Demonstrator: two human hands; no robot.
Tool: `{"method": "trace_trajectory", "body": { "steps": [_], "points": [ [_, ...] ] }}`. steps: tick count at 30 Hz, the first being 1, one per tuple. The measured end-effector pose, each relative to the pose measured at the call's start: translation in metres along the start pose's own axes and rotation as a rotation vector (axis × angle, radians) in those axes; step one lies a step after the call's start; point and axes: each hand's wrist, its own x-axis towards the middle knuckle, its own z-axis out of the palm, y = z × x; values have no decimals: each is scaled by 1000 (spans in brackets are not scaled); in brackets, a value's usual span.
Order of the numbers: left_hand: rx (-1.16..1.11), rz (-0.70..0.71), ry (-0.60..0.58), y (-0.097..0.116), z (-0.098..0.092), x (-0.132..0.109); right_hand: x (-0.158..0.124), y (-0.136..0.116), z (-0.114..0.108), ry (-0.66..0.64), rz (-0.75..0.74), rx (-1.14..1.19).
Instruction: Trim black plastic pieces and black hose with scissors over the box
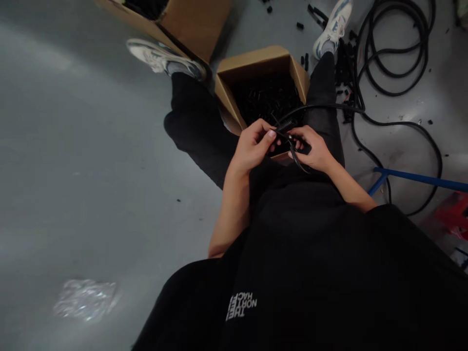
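Between my legs stands an open cardboard box (228, 100) holding many small black pieces (266, 95). Over its near edge, my left hand (254, 144) pinches the end of a thin black piece between thumb and fingertips. My right hand (310, 146) is closed around black-handled scissors (292, 141), whose blades point toward my left fingertips. A dark ribbed piece (286, 125) lies just beyond the fingers, close to both hands. A black hose (329, 106) runs from there to the right across my leg.
Coiled black hose (391, 90) lies on the floor at the right, near scattered black pieces (343, 68). Another cardboard box (197, 24) stands at the top. A blue metal bar (420, 177) and red material (453, 214) are at the right. Clear plastic (86, 298) lies lower left.
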Motion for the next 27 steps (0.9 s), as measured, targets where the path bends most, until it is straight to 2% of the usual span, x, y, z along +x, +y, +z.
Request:
{"method": "trace_trajectory", "body": {
  "steps": [6,11,13,15,20,22,24,27],
  "points": [
    [18,8,6,4,-11,2,-7,-3,-2,-45,-7,-51],
    [-61,-89,-240,5,-12,1,-4,-1,-8,-71,-22,-96],
    [-92,-124,-275,1,-13,0,-2,-1,-11,-109,-32,-118],
    [-95,-143,-207,-9,-15,1,-1,-1,-15,-144,-24,-138],
    [-64,-58,214,-39,-25,5,-3,8,-22,-106,40,-158],
    [-52,-15,317,-46,-26,5,-5,10,-23,-102,61,-184],
    [-62,1,340,-48,-24,5,-6,9,-23,-126,77,-220],
    [-82,-13,276,-44,-14,3,-7,1,-20,-161,81,-234]
  ]
}}
